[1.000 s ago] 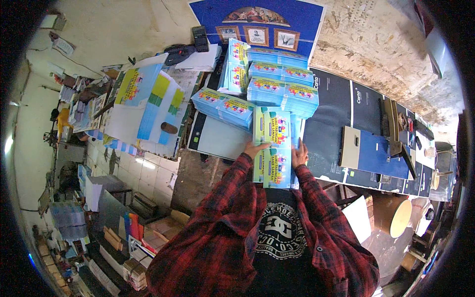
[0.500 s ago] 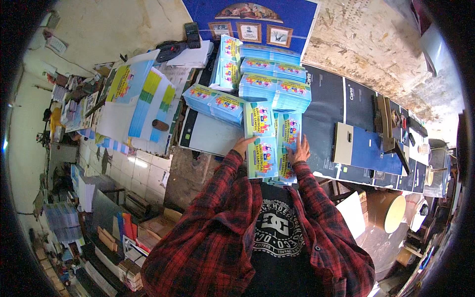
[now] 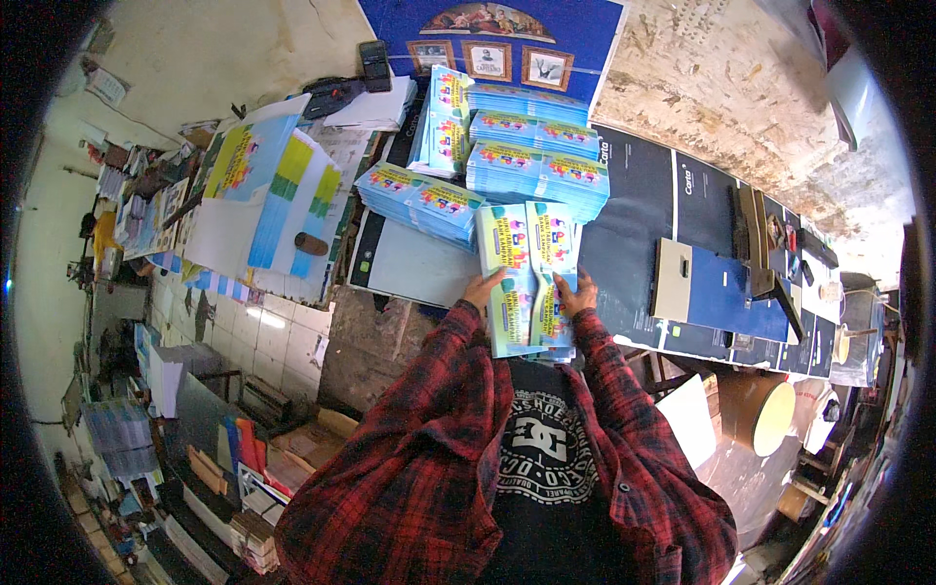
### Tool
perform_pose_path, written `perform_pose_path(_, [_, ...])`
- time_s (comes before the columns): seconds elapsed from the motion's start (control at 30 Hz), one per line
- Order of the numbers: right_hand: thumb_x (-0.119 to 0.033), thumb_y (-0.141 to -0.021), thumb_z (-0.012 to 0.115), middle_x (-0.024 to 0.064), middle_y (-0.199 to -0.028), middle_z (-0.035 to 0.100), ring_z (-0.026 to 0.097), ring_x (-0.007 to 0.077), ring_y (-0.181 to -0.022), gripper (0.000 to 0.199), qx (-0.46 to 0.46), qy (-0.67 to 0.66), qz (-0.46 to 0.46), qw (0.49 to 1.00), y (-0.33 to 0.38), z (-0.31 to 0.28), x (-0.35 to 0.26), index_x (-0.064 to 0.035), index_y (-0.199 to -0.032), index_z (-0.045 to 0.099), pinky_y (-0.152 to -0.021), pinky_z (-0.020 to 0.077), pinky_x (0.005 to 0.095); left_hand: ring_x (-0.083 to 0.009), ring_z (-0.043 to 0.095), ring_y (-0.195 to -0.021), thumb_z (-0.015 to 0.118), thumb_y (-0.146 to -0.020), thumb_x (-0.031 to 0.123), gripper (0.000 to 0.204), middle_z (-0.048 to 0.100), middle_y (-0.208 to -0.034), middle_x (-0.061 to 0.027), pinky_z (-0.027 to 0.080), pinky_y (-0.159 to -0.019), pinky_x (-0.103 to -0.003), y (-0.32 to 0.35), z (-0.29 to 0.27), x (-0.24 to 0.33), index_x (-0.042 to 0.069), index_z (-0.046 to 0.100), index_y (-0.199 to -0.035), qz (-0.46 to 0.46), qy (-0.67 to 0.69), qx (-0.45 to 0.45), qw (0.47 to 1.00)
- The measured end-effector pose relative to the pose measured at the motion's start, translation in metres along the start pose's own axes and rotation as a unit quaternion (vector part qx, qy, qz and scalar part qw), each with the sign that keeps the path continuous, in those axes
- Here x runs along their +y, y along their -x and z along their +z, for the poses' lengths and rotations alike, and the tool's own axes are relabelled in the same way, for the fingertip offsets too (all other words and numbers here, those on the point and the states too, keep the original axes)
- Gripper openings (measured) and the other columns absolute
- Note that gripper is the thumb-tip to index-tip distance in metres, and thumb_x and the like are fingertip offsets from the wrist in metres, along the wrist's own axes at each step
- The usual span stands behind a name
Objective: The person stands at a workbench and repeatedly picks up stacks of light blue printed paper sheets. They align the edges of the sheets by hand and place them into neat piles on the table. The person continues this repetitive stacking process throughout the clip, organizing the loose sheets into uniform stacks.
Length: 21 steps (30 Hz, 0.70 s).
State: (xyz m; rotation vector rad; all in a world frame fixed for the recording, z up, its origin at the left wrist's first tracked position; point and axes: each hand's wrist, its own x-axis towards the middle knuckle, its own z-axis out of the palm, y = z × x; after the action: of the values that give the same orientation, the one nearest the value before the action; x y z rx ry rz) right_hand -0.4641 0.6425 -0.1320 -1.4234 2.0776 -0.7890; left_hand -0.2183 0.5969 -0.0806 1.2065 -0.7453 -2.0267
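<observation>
Booklets point(image 3: 529, 278), blue-green, stand as a stack gripped from both sides: left hand point(image 3: 481, 290) closed on the left edge, right hand point(image 3: 577, 292) closed on the right edge. Stack sits at the near table point(image 3: 643, 185) edge, just in front of piles point(image 3: 531, 166) of same booklets

Both arms in red plaid sleeves rise from the lower edge, bent at the elbows and drawn in toward the chest. The left hand point(image 3: 481, 290) and the right hand point(image 3: 577, 292) are raised level with each other, a little apart, at the desk's near edge, fingers curled in a grip.
</observation>
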Motion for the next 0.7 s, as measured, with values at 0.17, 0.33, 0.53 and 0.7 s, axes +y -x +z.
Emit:
perform_pose_path(0.17, [-0.029,-0.078,0.069,0.0101,-0.148,0.032,0.026,0.0357,-0.135,0.063,-0.019,0.119,-0.021,0.993,0.011,-0.006,-0.012,-0.0312,-0.137,0.046,-0.101,0.0256,0.0605,-0.0161,0.065,-0.085,0.067,-0.086,0.032,0.042,0.067,-0.100,-0.0074,0.052,-0.074,-0.032,0.008,-0.028,0.008,0.002,0.062,-0.114,0.025,-0.069,-0.008,0.997])
perform_pose_path(0.33, [-0.039,-0.084,0.061,0.0095,-0.150,0.029,0.027,0.0385,-0.135,0.061,-0.031,0.036,-0.066,0.997,0.008,0.031,0.014,-0.0247,-0.140,0.042,-0.105,0.0254,0.0556,-0.0160,0.065,-0.087,0.073,-0.081,0.029,0.044,0.068,-0.100,-0.0080,0.052,-0.076,-0.032,-0.015,-0.005,-0.003,0.001,0.063,-0.113,0.116,-0.184,-0.028,0.976])
perform_pose_path(0.53, [-0.050,-0.081,0.067,0.0219,-0.125,0.053,0.046,0.0298,-0.117,0.078,-0.092,-0.164,0.066,0.980,0.005,0.003,-0.027,0.0052,-0.131,0.046,-0.098,0.0365,0.0397,-0.0171,0.065,-0.089,0.063,-0.087,0.045,0.053,0.068,-0.101,-0.0085,0.051,-0.078,-0.031,-0.013,0.019,-0.003,0.001,0.062,-0.118,0.026,-0.138,0.030,0.990])
perform_pose_path(0.7, [-0.048,-0.076,0.071,0.0134,-0.133,0.051,0.028,0.0294,-0.136,0.075,-0.051,-0.059,0.112,0.991,0.005,-0.008,0.005,-0.0054,-0.134,0.049,-0.106,0.0254,0.0520,-0.0135,0.064,-0.088,0.064,-0.088,0.037,0.044,0.067,-0.101,-0.0070,0.052,-0.078,-0.030,0.014,0.003,0.011,0.005,0.062,-0.118,0.009,-0.084,0.008,0.996])
